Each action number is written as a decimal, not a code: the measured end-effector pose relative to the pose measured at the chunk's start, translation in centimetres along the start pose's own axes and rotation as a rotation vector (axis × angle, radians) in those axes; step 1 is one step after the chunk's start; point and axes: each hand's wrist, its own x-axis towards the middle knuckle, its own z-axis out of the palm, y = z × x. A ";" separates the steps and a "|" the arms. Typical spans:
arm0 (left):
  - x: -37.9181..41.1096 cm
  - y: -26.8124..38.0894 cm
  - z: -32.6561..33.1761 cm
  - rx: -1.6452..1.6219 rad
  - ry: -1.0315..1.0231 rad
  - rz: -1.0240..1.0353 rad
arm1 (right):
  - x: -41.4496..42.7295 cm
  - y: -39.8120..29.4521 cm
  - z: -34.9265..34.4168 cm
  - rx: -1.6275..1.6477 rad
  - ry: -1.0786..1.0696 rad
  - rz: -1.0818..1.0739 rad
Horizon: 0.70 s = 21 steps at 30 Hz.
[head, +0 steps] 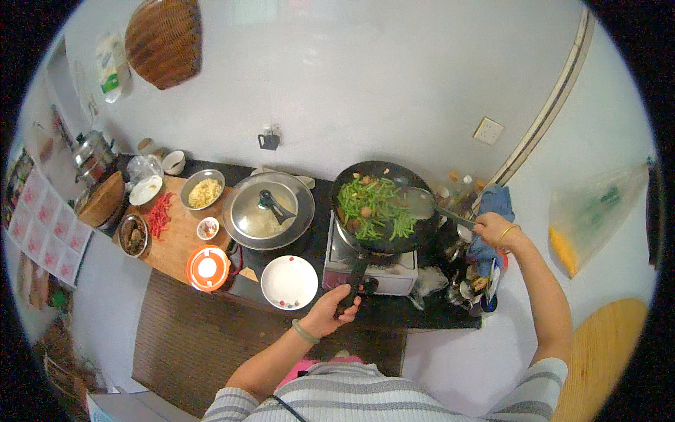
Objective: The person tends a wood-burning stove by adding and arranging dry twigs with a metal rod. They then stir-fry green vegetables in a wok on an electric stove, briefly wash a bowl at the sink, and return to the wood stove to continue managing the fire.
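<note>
A black wok (427, 232) stands on a portable gas stove (390, 274), holding chopped green vegetables (369, 205) with some brownish pieces among them. My left hand (335, 311) is closed around the wok's dark handle (358, 269), near the front of the counter. On the right, my right hand (495, 229) grips the handle of a metal spatula (419, 203), whose head lies in the wok at the right side of the vegetables. A white plate (289, 279) sits left of the stove, close to my left hand.
Left of the stove is a lidded pan (266, 211). A wooden cutting board (171, 248) bears red pepper strips (160, 216), a metal bowl of yellow food (204, 191) and an orange-lidded container (208, 268). Bottles, a blue cloth (495, 203) and utensils crowd the right end.
</note>
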 end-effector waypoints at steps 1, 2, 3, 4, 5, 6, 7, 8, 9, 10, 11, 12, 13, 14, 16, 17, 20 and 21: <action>-0.1 0.1 -0.2 -0.004 0.008 -0.004 | -0.4 -1.1 -1.2 0.203 -0.113 0.197; -0.3 0.1 -0.4 -0.008 0.015 -0.009 | -0.4 -1.8 -1.9 0.405 -0.227 0.395; -0.2 0.1 -0.4 -0.007 0.009 -0.018 | 0.5 -1.3 -0.9 0.668 -0.299 0.454; 0.1 -0.2 -0.4 -0.026 -0.021 -0.015 | 2.0 0.0 1.2 0.930 -0.359 0.511; 0.5 -0.3 -0.5 -0.024 -0.028 -0.020 | 3.3 1.1 3.2 1.193 -0.423 0.562; 0.5 -0.4 -0.7 -0.023 -0.025 -0.020 | 4.6 0.6 4.8 1.289 -0.468 0.545; 0.3 -0.3 -0.8 -0.017 -0.016 -0.021 | 5.4 -0.8 6.2 1.390 -0.517 0.523; 0.3 -0.1 -0.5 0.000 0.016 -0.044 | 4.9 -2.5 6.4 1.368 -0.486 0.509; 0.1 0.2 -0.2 0.001 0.017 -0.048 | 4.3 -4.4 6.4 1.349 -0.459 0.494; -0.1 0.3 -0.1 -0.002 0.022 -0.058 | 3.4 -5.7 6.2 1.191 -0.388 0.451; -0.1 0.3 0.1 -0.005 0.025 -0.070 | 2.5 -6.1 5.5 0.944 -0.329 0.318; 0.0 0.2 0.1 0.006 0.005 -0.073 | 1.2 -6.5 4.3 0.691 -0.268 0.198; 0.1 0.2 -0.2 0.018 -0.002 -0.066 | 0.1 -7.3 3.5 0.440 -0.215 0.066; 0.1 0.2 -0.5 0.029 -0.010 -0.060 | -1.5 -8.2 2.5 0.255 -0.171 0.034; 0.1 0.2 -0.6 0.022 -0.007 -0.061 | -5.3 -11.2 -0.6 -0.119 -0.077 -0.031; 0.2 0.2 -0.4 0.020 -0.010 -0.064 | -7.1 -12.5 -2.0 -0.307 -0.028 -0.059; -0.2 0.5 -0.8 -0.004 -0.011 -0.057 | -10.2 -17.0 -4.1 -0.502 -0.113 -0.125; -0.1 0.4 -0.5 -0.002 -0.003 -0.062 | -10.1 -17.1 -3.4 -0.484 -0.120 -0.155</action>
